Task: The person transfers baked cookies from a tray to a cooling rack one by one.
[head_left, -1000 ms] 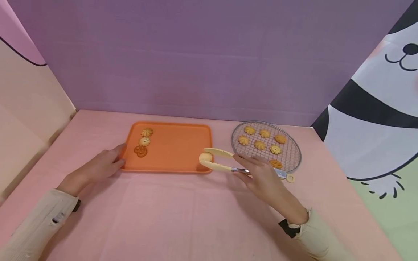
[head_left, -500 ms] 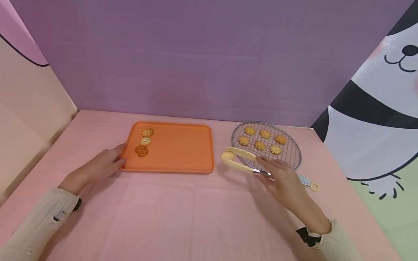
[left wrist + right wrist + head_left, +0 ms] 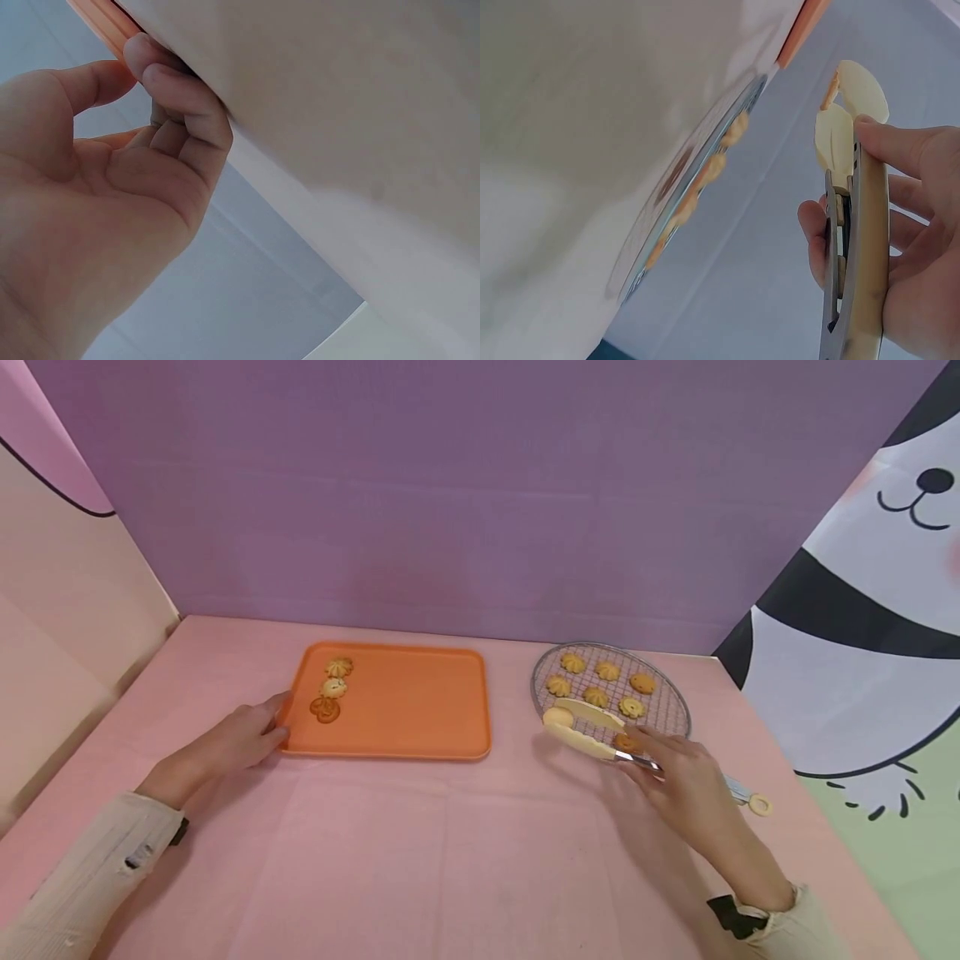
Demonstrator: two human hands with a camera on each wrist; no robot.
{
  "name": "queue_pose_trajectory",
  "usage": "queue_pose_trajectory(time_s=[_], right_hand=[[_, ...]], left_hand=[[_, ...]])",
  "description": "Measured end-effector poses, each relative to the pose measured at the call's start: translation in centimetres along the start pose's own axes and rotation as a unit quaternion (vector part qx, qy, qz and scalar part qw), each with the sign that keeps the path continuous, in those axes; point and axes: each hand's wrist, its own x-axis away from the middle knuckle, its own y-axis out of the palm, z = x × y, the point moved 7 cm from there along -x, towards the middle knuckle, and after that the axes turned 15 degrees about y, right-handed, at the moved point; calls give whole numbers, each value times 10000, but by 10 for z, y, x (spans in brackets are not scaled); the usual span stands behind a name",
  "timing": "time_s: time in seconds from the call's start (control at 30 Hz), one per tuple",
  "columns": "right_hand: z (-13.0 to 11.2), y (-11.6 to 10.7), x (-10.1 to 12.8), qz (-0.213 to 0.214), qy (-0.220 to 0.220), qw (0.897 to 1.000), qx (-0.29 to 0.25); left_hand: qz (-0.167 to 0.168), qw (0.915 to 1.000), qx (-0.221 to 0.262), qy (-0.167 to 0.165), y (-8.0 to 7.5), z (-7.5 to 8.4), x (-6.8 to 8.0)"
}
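My right hand (image 3: pixel 678 770) grips cream-coloured tongs (image 3: pixel 581 727), also seen in the right wrist view as tongs (image 3: pixel 851 225). Their round tips hover over the near-left rim of a round wire rack (image 3: pixel 675 702) that carries several flower-shaped cookies (image 3: pixel 596 696). In the head view I see no cookie between the tips. My left hand (image 3: pixel 238 739) rests at the left edge of an orange tray (image 3: pixel 408 702), fingers (image 3: pixel 176 90) curled against its rim (image 3: pixel 97 22). Three cookies (image 3: pixel 331 687) lie in a column at the tray's left side.
Everything stands on a pink tabletop (image 3: pixel 420 852). A purple wall (image 3: pixel 450 493) closes the back and a beige panel (image 3: pixel 60 602) the left. A panda-print panel (image 3: pixel 862 610) stands at the right, just beyond the rack.
My right hand has carried the tongs rightward, from the tray's near-right corner to the rack's near-left rim. The left hand has stayed at the tray's edge.
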Motion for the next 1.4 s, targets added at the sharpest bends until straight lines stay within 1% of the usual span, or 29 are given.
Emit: queue_pose_trajectory(time_s=[0.3, 0.5, 0.7, 0.9, 1.13, 1.27, 1.4], right_hand=[[26, -11, 4, 313, 120, 9994, 88], [44, -14, 7, 422, 283, 9985, 178], [57, -13, 7, 404, 431, 9974, 402], [74, -14, 3, 361, 458, 9969, 537], [99, -17, -2, 488, 474, 9954, 678], [113, -18, -3, 392, 627, 9949, 682], [125, -18, -7, 273, 798, 9940, 691]], left_hand=[[-27, 10000, -27, -36, -2, 2, 0], [-9, 10000, -10, 47, -1, 1, 1], [13, 10000, 13, 83, 0, -1, 1], [-8, 10000, -15, 38, 1, -2, 1], [-17, 10000, -80, -53, -1, -2, 0], [68, 9998, -94, 151, -1, -1, -1], [140, 9995, -144, 241, -2, 1, -1]])
